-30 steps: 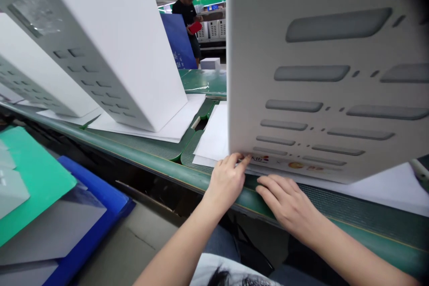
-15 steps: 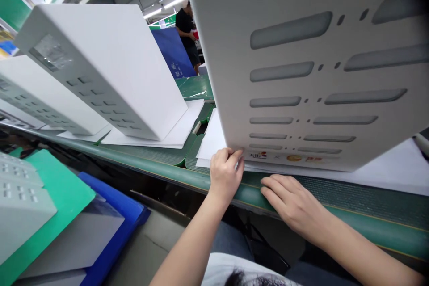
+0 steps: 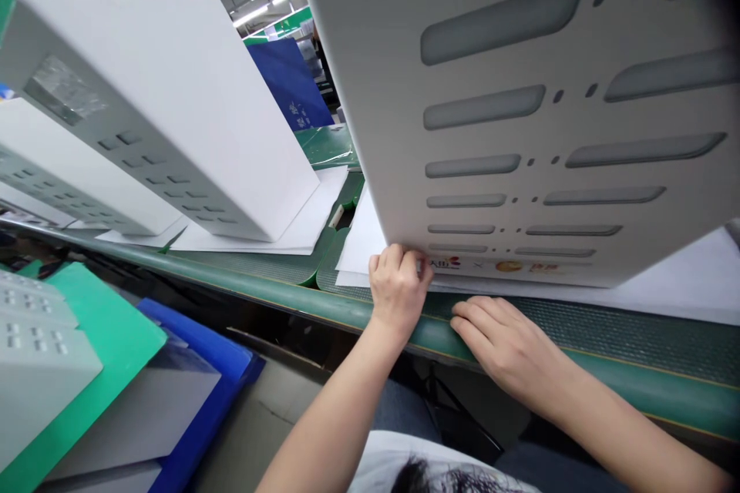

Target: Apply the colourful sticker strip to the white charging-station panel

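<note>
A tall white cabinet (image 3: pixel 398 169) with rows of long slots and small holes stands before me on a white sheet (image 3: pixel 694 289) on the green conveyor (image 3: pixel 613 339). At the lower left of its front, my left hand (image 3: pixel 398 293) has its fingers curled closed against the surface, partly over the printed logos (image 3: pixel 509 266). Whatever those fingertips may hold is hidden. My right hand (image 3: pixel 502 343) rests palm down on the conveyor's near edge, fingers stretched out and holding nothing, just below the cabinet.
Another white cabinet (image 3: pixel 231 108) with small slots stands on paper to the left, more behind it. At lower left, green (image 3: pixel 124 331) and blue boards (image 3: pixel 225 370) lie between stacked white units (image 3: pixel 40 370). A blue panel (image 3: pixel 292 85) stands across the line.
My left hand has shifted slightly right along the cabinet's bottom edge, now covering part of the first logo. The right hand stays put. The view has tilted a little; the person behind is mostly hidden.
</note>
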Available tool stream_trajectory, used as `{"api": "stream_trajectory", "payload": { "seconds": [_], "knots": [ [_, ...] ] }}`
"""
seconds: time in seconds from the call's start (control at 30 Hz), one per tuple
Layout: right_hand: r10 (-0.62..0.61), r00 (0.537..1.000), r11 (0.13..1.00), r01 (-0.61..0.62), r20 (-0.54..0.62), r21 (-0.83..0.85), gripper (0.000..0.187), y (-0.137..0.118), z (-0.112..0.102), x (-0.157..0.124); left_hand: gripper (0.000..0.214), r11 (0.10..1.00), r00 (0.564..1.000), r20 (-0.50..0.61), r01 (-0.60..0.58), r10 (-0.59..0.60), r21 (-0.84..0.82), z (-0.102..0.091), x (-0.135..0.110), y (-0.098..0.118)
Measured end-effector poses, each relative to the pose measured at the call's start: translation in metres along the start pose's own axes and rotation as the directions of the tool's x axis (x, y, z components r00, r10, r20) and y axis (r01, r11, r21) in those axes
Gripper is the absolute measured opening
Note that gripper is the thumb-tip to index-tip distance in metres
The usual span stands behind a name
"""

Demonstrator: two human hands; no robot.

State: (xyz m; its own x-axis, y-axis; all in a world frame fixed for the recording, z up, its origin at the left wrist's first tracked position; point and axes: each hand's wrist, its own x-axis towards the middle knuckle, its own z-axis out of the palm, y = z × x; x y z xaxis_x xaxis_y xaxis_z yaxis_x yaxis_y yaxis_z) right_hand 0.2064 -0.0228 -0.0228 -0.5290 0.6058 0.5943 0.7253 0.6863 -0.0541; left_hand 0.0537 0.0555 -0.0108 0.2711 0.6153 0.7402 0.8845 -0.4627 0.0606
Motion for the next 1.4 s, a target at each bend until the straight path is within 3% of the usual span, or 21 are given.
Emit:
{"api": "stream_trajectory", "payload": {
  "seconds": [0.1, 0.17, 0.2, 0.27, 0.33, 0.37, 0.4, 0.57, 0.67, 0.87, 1.0, 1.13, 1.4],
  "knots": [
    [0.158, 0.985, 0.984, -0.150, -0.077, 0.094, 0.017, 0.001, 0.004, 0.002, 0.004, 0.999, 1.000, 0.020, -0.008, 0.009, -0.034, 0.001, 0.000, 0.000],
    [0.399, 0.912, 0.896, -0.365, -0.098, 0.254, 0.015, 0.003, 0.007, 0.006, 0.004, 0.998, 0.999, 0.045, -0.009, 0.011, -0.057, 0.001, 0.000, 0.000],
    [0.545, 0.838, 0.788, -0.499, -0.030, 0.361, 0.017, 0.004, 0.008, 0.010, 0.004, 0.998, 0.998, 0.059, -0.006, 0.010, -0.066, 0.000, -0.001, 0.000],
    [0.744, 0.622, 0.450, -0.736, 0.245, 0.505, 0.025, 0.008, 0.011, 0.020, 0.004, 0.996, 0.996, 0.089, 0.005, 0.002, -0.085, -0.001, -0.002, 0.000],
    [0.753, 0.417, 0.137, -0.855, 0.508, 0.500, 0.033, 0.012, 0.012, 0.033, 0.004, 0.995, 0.993, 0.117, 0.016, -0.004, -0.100, -0.002, -0.004, 0.001],
    [0.735, 0.349, 0.040, -0.879, 0.582, 0.476, 0.035, 0.013, 0.013, 0.039, 0.003, 0.994, 0.992, 0.129, 0.022, -0.008, -0.106, -0.002, -0.004, 0.001],
    [0.727, 0.309, -0.015, -0.886, 0.614, 0.463, 0.037, 0.015, 0.014, 0.045, 0.003, 0.993, 0.990, 0.139, 0.026, -0.010, -0.115, -0.003, -0.004, 0.001],
    [0.762, 0.270, -0.129, -0.828, 0.589, 0.546, 0.038, 0.015, 0.024, 0.065, 0.005, 0.988, 0.989, 0.149, 0.027, -0.004, -0.154, -0.003, -0.005, 0.000],
    [0.783, 0.255, -0.147, -0.811, 0.567, 0.566, 0.039, 0.012, 0.033, 0.067, 0.005, 0.984, 0.986, 0.167, 0.035, -0.005, -0.177, -0.001, -0.005, -0.001],
    [0.827, 0.284, -0.043, -0.829, 0.485, 0.558, 0.040, 0.010, 0.038, 0.064, 0.006, 0.972, 0.977, 0.212, 0.066, -0.017, -0.227, -0.002, -0.007, -0.003],
    [0.840, 0.283, 0.040, -0.883, 0.464, 0.467, 0.040, 0.009, 0.034, 0.064, 0.002, 0.918, 0.941, 0.320, 0.222, -0.113, -0.328, -0.012, -0.011, -0.008],
    [0.839, 0.288, 0.084, -0.907, 0.462, 0.413, 0.044, 0.010, 0.032, 0.064, 0.003, 0.858, 0.899, 0.343, 0.387, -0.271, -0.337, -0.019, -0.015, -0.012],
    [0.842, 0.287, 0.133, -0.931, 0.456, 0.340, 0.041, 0.011, 0.027, 0.064, 0.003, 0.845, 0.879, 0.392, 0.412, -0.271, -0.340, -0.016, -0.015, -0.014]
  ]
}}
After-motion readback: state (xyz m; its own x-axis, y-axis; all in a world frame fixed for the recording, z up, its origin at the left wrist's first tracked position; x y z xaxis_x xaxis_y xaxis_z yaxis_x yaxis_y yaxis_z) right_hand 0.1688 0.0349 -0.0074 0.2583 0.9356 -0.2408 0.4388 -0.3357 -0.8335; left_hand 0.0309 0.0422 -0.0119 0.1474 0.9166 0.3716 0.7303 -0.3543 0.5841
